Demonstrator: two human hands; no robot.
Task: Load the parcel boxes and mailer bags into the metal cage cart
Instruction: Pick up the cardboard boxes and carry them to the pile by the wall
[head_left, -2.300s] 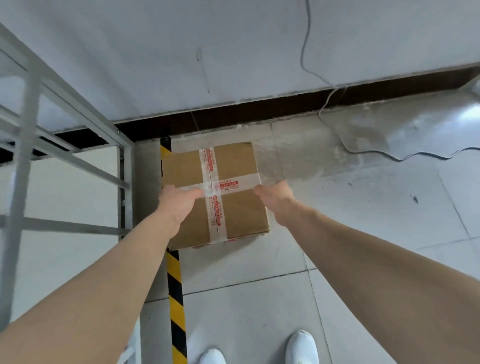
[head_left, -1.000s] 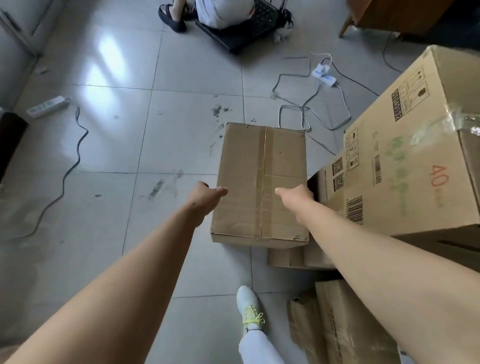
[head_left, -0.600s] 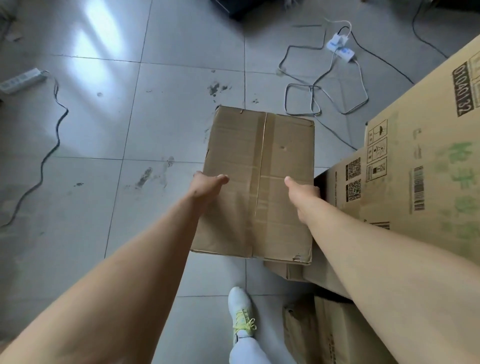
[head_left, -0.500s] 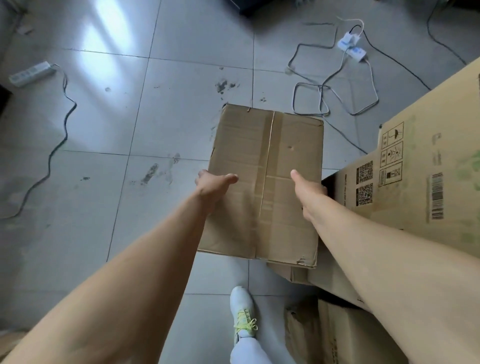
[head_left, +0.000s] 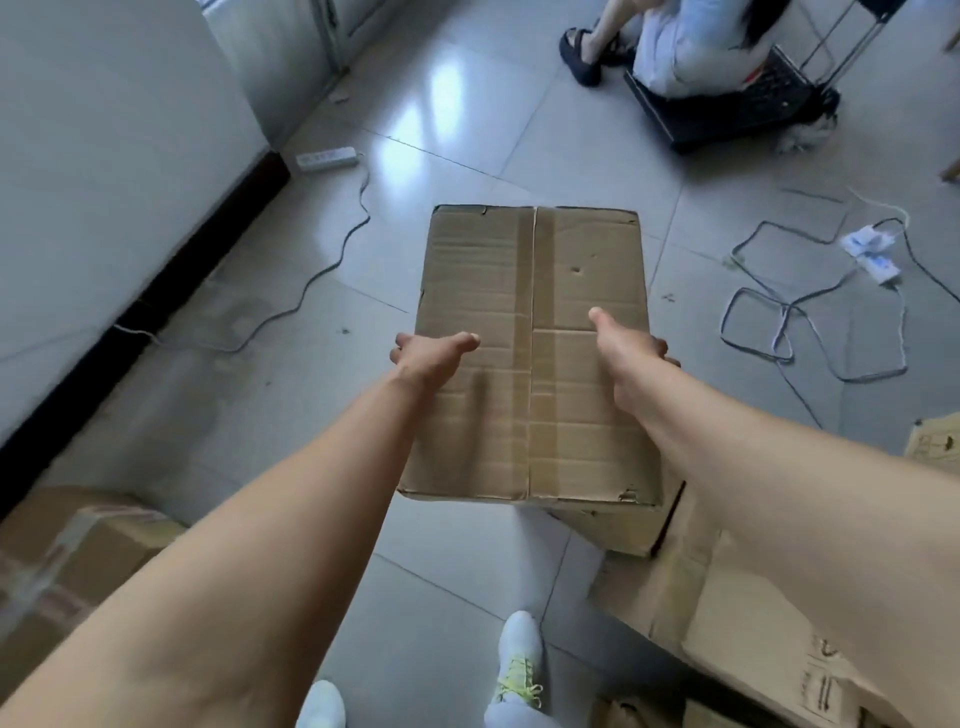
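Over the floor (head_left: 467, 104), box (head_left: 530, 270) carried between left hand (head_left: 426, 356) and right hand (head_left: 628, 358), fingers curled round its side edges; trailing cables (head_left: 810, 332) could trip the carrier and break that grip

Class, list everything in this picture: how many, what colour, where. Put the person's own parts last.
Held box: one, brown, centre, between both hands.
Other boxes: several, brown, lower right.
Taped box: one, brown, lower left.
Wall power strip: one, white, upper left.
Right power strip: one, white, among cables.
Cables: several, grey, loose on the floor.
Seated person: one, pale clothes, upper right, on a black trolley.
Shoes: two, white, bottom edge.
Left hand: grips box's left edge.
Right hand: grips box's right edge.
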